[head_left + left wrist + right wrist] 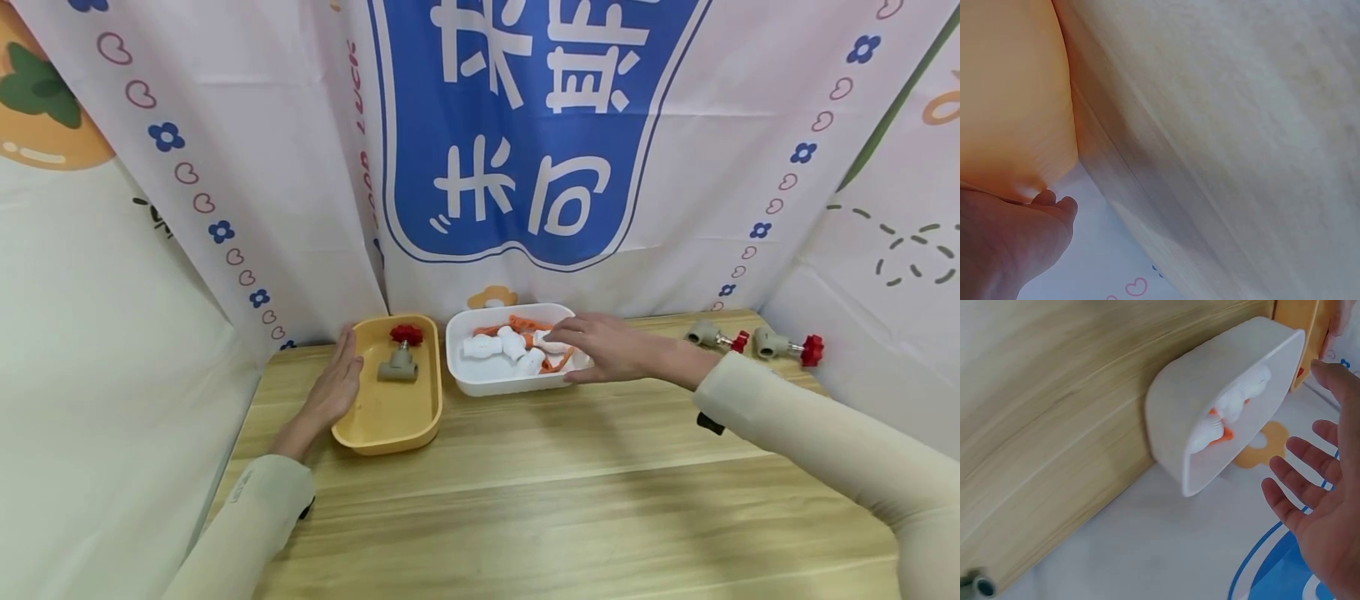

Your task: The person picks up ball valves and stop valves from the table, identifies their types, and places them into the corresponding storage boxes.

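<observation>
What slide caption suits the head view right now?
Left hand at a yellow tray with one red-handled valve; right hand above a white tray of white fittings.

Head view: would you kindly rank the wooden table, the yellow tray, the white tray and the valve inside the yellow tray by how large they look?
Largest to smallest:
1. Wooden table
2. Yellow tray and white tray: too close in apparent size to rank, both partly covered
3. Valve

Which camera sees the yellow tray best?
The head view: it shows nearly all the yellow tray, inside too, though the left hand hides some rim. The left wrist view shows only part; the right wrist view, just a strip, top right.
</observation>
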{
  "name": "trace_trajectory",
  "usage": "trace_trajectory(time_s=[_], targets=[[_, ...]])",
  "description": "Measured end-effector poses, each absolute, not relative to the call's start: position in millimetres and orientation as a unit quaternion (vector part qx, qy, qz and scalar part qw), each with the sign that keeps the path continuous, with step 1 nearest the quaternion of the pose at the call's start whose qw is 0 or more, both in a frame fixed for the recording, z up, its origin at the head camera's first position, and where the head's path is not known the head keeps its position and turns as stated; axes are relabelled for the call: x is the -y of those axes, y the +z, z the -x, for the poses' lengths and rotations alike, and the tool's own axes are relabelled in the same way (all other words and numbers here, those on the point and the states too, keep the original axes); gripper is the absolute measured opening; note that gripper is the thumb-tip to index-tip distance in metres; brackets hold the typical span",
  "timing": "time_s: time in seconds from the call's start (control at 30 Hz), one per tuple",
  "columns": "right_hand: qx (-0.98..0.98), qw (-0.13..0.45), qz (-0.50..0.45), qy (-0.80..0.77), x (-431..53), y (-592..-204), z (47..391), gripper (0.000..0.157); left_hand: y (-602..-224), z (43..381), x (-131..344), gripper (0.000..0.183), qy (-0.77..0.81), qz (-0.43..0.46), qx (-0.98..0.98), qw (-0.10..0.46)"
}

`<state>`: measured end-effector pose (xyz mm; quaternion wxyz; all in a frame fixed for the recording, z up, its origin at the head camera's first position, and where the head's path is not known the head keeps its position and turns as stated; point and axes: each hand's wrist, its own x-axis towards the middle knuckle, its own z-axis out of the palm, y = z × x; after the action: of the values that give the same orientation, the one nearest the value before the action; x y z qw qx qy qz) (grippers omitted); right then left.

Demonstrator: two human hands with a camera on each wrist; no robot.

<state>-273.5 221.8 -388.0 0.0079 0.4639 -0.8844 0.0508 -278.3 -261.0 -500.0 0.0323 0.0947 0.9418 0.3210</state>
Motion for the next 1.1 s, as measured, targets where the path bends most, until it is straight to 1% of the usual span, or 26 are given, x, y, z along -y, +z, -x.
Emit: trace_trajectory(time_s=[0.4, 0.7, 0.93, 1.1], targets=[[0.921, -0.009, -0.387, 0.054, -285.8, -398.8, 279.1, 0.074, -501.1, 278.6, 259.7, 0.063, 0.319, -0.091, -0.943, 0.03], [0.931, 0.001, -0.356, 0.075, -333.9, -405.3, 286.7, 0.076, -500.5, 278.0, 260.7, 0.062, 0.323, -0.093, -0.941, 0.029], [0.949, 0.001, -0.307, 0.069, -359.6, -409.3, 290.2, 0.08, -499.3, 277.3, 260.6, 0.062, 0.323, -0.091, -0.942, 0.032], [0.956, -0.002, -0.286, 0.073, -376.2, -410.9, 289.8, 0.08, -498.9, 277.1, 259.8, 0.062, 0.324, -0.089, -0.941, 0.034]])
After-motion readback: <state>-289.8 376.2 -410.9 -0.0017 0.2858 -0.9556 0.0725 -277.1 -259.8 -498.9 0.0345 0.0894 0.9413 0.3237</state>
